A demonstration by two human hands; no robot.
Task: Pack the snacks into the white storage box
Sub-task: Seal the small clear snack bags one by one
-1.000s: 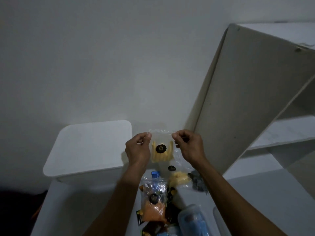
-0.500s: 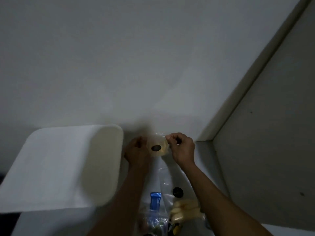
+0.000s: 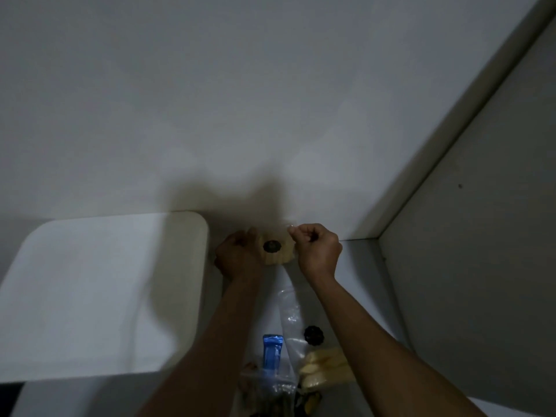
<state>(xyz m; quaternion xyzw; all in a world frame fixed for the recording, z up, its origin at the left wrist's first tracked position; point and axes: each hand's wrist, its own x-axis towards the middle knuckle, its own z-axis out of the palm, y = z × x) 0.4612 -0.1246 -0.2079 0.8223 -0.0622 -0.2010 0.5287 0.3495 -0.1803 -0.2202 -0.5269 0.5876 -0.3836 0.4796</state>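
Two hands hold one small clear snack pouch up between them, close to the white wall: the left hand grips its left edge and the right hand pinches its upper right corner with curled fingers. Pale yellow snack pieces and a round black sticker show through the pouch. Just to the left of the left hand stands the white storage box, its lid on and its rounded right corner near the pouch. Lower down on the tabletop, between the two forearms, lies another clear pouch with a black sticker and pale yellow pieces at its lower end. Beside that, to the left, lies a bag with a blue top. More packets at the bottom edge are too dark to make out. A white cabinet panel rises at the right.
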